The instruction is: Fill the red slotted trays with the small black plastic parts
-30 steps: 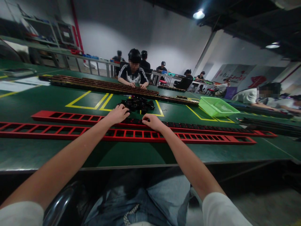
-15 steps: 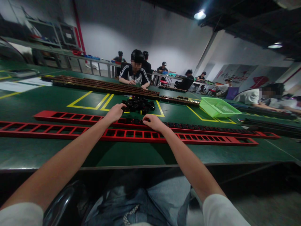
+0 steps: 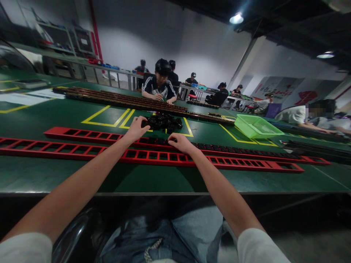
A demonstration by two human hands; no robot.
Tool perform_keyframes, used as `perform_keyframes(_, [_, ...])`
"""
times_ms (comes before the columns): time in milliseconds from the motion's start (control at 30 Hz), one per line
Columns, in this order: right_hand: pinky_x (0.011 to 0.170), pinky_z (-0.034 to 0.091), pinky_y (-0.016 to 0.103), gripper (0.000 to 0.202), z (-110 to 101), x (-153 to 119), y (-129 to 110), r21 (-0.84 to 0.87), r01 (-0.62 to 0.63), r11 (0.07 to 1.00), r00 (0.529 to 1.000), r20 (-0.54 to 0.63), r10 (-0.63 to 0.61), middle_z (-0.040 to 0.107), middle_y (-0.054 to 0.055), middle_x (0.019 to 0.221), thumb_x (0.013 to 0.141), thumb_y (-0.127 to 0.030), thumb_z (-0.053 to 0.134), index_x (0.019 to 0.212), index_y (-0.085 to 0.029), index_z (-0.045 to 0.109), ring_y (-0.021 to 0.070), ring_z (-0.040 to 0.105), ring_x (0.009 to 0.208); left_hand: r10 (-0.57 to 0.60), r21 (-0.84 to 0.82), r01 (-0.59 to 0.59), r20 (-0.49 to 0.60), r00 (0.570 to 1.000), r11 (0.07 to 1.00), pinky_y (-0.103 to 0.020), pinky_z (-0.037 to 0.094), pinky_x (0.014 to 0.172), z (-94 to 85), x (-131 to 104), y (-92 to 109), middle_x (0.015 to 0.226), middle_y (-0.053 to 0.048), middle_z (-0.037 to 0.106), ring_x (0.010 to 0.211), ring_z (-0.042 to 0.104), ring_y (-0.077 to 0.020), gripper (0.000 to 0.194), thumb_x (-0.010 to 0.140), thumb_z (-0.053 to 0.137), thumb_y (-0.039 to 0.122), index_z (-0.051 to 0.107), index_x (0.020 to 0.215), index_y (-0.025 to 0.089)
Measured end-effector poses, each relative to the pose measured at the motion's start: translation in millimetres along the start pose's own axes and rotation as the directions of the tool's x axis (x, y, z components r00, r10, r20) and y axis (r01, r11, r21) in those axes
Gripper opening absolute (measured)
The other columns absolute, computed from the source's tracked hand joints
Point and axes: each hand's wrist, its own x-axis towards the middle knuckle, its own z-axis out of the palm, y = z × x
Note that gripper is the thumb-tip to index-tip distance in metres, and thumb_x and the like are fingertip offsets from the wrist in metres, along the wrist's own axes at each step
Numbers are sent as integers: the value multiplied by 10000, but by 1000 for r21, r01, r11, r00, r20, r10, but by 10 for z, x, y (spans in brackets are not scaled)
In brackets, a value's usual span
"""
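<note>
My left hand point(image 3: 138, 130) is at the left edge of a pile of small black parts point(image 3: 167, 122), thumb and fingers curled round a dark piece whose shape is unclear. Fingertips bent down, my right hand point(image 3: 181, 142) rests at the far red slotted frame point(image 3: 59, 132), beside a row of black pieces point(image 3: 227, 149) set in its slots. Whatever is under those fingertips is hidden. Nearer to me lies a second red slotted frame point(image 3: 161, 163), its slots without black pieces, passing under both forearms.
Long brown-black strips point(image 3: 123, 99) lie across the green table point(image 3: 115, 182) beyond the pile. A light green basket point(image 3: 256, 126) stands to the right, near dark strips point(image 3: 315, 149). A person point(image 3: 160, 84) works opposite; others sit farther back and at right.
My left hand's fingers have drawn in from stretched towards the pile to curled at its left edge. My right hand stays at the far frame. The view has shifted slightly.
</note>
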Motion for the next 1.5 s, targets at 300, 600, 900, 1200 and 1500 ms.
perform_keyframes(300, [826, 484, 307, 69, -3, -4, -10, -7, -7, 1000, 1000, 4, 7, 718, 52, 957, 893, -186, 638, 928, -177, 697, 173, 640, 877, -29, -53, 25, -83, 996, 998, -385, 482, 971, -2, -18, -18, 1110, -96, 585, 1009, 599, -227, 444, 809, 620, 273, 444, 1200, 160])
perform_keyframes(600, [823, 483, 309, 76, -3, -5, -9, -3, -5, 1000, 1000, -6, 5, 716, 48, 942, 888, -182, 635, 920, -181, 704, 172, 638, 867, 43, -15, -43, -12, 999, 999, -324, 448, 993, -33, -3, 27, 1165, -101, 700, 1093, 611, -238, 374, 922, 389, 317, 686, 1078, 153])
perform_keyframes(900, [820, 480, 306, 74, -9, -9, -26, -14, 1, 1000, 1000, -5, -2, 713, 50, 939, 888, -178, 635, 921, -175, 702, 173, 635, 863, 39, 197, -109, 330, 943, 974, -298, 433, 683, -46, -50, 53, 797, -65, 727, 752, 628, -210, 387, 864, 399, 353, 723, 716, 200])
perform_keyframes(1200, [834, 487, 321, 76, -16, -7, -37, -9, -12, 1000, 1000, 2, 12, 716, 59, 956, 892, -178, 634, 927, -174, 702, 181, 641, 879, 46, 217, -127, 343, 938, 968, -296, 456, 720, -39, -80, 58, 812, -81, 714, 784, 624, -223, 279, 822, 499, 359, 703, 716, 200])
perform_keyframes(1500, [829, 480, 307, 68, -7, -7, -4, -18, 0, 1000, 1000, -1, 0, 714, 53, 955, 896, -184, 635, 927, -172, 695, 175, 637, 878, 129, 161, -203, 383, 915, 966, -295, 421, 698, -25, -58, 41, 793, -66, 683, 758, 595, -195, 274, 827, 423, 261, 644, 683, 184])
